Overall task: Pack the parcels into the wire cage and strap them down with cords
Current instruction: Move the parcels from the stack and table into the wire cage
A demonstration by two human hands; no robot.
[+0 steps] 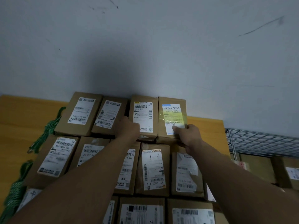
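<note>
Several brown cardboard parcels with white shipping labels lie packed side by side on a yellow table [19,110]. In the far row, my left hand [128,129] grips the near left edge of a parcel with a white label [144,110]. My right hand [188,135] grips the near right corner of the neighbouring parcel with a yellow-tinted label [171,110], thumb on the label. Green cords [48,128] with a metal hook lie along the table's left side. The wire cage [262,141] stands at the right, with parcels under its grid top.
A pale wall rises directly behind the far row of parcels. More parcels fill the near rows below my forearms. Bare yellow tabletop shows at the far left and behind the right parcel.
</note>
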